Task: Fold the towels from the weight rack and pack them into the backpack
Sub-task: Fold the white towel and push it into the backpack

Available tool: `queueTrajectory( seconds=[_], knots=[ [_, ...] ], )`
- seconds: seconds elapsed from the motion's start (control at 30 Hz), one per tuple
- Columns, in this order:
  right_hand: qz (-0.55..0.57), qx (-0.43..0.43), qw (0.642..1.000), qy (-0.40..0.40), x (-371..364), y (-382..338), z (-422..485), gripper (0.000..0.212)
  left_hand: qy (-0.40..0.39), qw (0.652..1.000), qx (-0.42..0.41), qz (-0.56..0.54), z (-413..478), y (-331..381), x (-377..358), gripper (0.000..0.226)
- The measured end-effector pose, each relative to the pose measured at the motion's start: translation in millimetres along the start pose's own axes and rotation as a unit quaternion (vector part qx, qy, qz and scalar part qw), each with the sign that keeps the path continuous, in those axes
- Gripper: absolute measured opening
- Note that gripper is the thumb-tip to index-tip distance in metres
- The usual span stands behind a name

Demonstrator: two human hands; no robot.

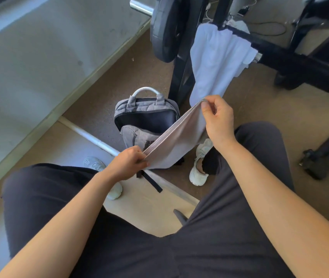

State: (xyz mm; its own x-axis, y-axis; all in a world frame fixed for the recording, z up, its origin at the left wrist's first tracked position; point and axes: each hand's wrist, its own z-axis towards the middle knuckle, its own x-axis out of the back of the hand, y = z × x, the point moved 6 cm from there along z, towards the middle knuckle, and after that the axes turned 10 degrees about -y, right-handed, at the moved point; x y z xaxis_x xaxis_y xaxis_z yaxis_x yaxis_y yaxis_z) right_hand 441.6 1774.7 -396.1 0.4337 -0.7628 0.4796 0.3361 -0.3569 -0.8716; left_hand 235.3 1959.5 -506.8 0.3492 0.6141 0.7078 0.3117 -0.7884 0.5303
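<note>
I hold a beige towel (pixel 176 141) doubled over and stretched between both hands, above my knees. My left hand (pixel 128 163) pinches its near corner, and my right hand (pixel 217 117) pinches the far corner between thumb and fingers. Right behind the towel a grey backpack (pixel 139 117) stands on the floor with its main compartment unzipped and dark inside. A white towel (pixel 215 61) hangs over a black bar of the weight rack (pixel 292 59), just beyond my right hand.
A black weight plate (pixel 166 27) sits on a chrome bar at the top. My legs in dark trousers and white shoes (pixel 198 167) flank the backpack. A white pipe (pixel 91 135) runs across the floor. A dumbbell (pixel 324 155) lies at the right.
</note>
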Motion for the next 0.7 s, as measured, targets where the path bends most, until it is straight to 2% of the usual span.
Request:
queueTrajectory(
  seconds=[0.2,0.3,0.37,0.47,0.6,0.67,0.7],
  knots=[
    [0.027,-0.099,0.993,0.056,17,33,9,0.016,0.146,0.988,-0.046,-0.012,-30,-1,36,0.004],
    [0.032,-0.143,0.988,0.044,16,41,8,0.019,0.185,0.981,-0.035,-0.044,-41,-4,46,0.012],
    [0.03,-0.178,0.983,0.016,12,47,6,0.02,0.238,0.969,-0.019,-0.057,-49,-9,54,0.012],
    [0.017,-0.221,0.974,-0.044,6,52,2,0.017,0.345,0.929,0.022,-0.133,-67,-15,69,0.016],
    [0.049,-0.176,0.981,-0.069,-1,42,-3,0.021,0.487,0.854,0.02,-0.182,-94,-5,82,0.023],
    [0.027,-0.171,0.976,-0.131,-10,42,-7,0.018,0.488,0.851,0.048,-0.189,-100,-10,83,0.021],
    [-0.003,-0.18,0.967,-0.182,-17,45,-11,0.018,0.454,0.869,0.084,-0.177,-98,-17,81,0.021]
  ],
)
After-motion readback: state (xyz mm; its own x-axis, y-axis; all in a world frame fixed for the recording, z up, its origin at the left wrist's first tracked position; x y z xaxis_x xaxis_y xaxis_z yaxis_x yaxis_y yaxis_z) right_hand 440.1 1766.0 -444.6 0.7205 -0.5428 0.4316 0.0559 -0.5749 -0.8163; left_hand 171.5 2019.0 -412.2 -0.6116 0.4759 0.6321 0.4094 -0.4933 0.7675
